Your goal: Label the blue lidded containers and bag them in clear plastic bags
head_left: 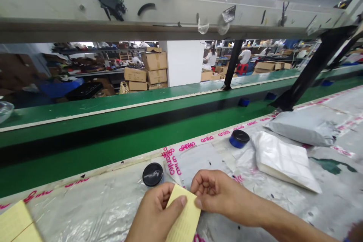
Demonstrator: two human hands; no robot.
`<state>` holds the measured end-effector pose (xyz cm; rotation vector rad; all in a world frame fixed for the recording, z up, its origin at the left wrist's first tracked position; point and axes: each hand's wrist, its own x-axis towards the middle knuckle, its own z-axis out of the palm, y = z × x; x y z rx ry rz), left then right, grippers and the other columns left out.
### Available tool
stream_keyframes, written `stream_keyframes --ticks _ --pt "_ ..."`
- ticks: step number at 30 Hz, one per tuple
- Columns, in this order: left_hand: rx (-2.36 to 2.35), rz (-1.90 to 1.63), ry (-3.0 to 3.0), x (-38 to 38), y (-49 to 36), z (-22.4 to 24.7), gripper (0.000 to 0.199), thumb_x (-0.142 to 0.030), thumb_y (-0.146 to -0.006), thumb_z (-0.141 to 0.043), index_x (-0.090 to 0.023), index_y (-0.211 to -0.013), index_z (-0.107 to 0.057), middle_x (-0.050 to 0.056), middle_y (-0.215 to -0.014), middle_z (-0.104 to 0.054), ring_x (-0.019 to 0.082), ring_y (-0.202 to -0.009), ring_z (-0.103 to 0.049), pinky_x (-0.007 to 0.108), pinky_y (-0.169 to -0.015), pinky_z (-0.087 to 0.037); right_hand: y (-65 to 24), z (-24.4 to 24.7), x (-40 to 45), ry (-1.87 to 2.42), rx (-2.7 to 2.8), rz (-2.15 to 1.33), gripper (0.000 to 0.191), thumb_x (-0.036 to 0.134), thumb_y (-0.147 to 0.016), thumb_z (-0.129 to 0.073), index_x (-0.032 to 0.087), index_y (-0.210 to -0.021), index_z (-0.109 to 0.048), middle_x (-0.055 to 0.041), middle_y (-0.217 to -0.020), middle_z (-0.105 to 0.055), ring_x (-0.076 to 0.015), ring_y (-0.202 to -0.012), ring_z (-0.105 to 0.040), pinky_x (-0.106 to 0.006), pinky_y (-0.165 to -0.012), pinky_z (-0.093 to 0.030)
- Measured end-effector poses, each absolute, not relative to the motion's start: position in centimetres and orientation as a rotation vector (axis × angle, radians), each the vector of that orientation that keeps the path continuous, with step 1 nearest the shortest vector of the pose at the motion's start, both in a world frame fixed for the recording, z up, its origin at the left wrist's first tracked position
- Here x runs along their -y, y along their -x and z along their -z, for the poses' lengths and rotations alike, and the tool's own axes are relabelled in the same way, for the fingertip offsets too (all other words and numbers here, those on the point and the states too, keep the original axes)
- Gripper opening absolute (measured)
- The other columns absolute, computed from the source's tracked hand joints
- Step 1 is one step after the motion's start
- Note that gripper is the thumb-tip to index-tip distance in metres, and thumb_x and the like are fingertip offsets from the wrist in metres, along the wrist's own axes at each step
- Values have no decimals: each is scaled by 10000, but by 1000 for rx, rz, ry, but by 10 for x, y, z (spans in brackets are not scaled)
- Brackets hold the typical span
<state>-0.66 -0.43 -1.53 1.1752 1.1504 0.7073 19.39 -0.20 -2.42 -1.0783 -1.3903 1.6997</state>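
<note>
A yellow paper sheet [184,215] with faint printed lines is held over the bench. My left hand [159,211] grips it from the left, thumb flat across its face and fingers behind. At its upper right edge, my right hand [218,194] is closed, with thumb and fingertips pinching the corner. Just beyond my left hand stands a round tin with a black lid [153,174]. Another blue tin with a black top [239,138] sits farther right by the bench edge. More yellow paper [16,221] lies at the lower left.
White plastic bags [283,159] and a grey poly mailer [302,126] lie on the plastic-covered bench to the right. Behind it runs a green conveyor belt [113,155] carrying several blue items. A metal shelf beam [170,11] crosses overhead, with a dark slanted post [314,68] at right.
</note>
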Motion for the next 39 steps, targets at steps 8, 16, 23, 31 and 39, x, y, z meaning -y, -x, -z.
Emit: stream_keyframes --ticks 8,16,23,31,39 --pt "-1192 -685 -1112 6 7 24 455 -592 -712 -759 -149 -735 -660 3 -640 -604 130 -594 -506 227 -542 -380 -195 27 4 1171 1482 -1565 67 151 -799 -647 147 -854 -685 26 -698 -588 -97 -635 -474 -202 -568 -340" --pt "-1201 -688 -1158 10 4 26 439 -599 -737 -724 -169 -715 -641 -21 -616 -552 127 -578 -465 219 -519 -351 -194 21 3 1238 1481 -1569 60 137 -744 -643 136 -784 -687 11 -697 -637 -107 -633 -515 -208 -573 -368" --pt "-1213 -662 -1206 11 4 25 406 -571 -775 -689 -166 -745 -662 -14 -629 -559 135 -587 -472 221 -515 -358 -193 14 1 1287 1434 -1607 51 119 -677 -634 134 -712 -667 24 -633 -612 -94 -588 -485 -197 -541 -342" --pt "-1232 -676 -1244 10 3 23 365 -521 -782 -692 -168 -702 -643 -20 -616 -555 133 -591 -473 228 -543 -369 -192 21 1 1283 1394 -1613 56 170 -669 -670 146 -717 -653 40 -614 -574 -91 -575 -453 -201 -534 -320" --pt "-1245 -668 -1234 12 -1 19 349 -503 -773 -667 -173 -672 -610 -37 -599 -519 129 -582 -439 236 -558 -343 -192 23 1 1291 1412 -1613 46 155 -670 -644 150 -713 -658 39 -611 -585 -93 -564 -458 -202 -529 -315"
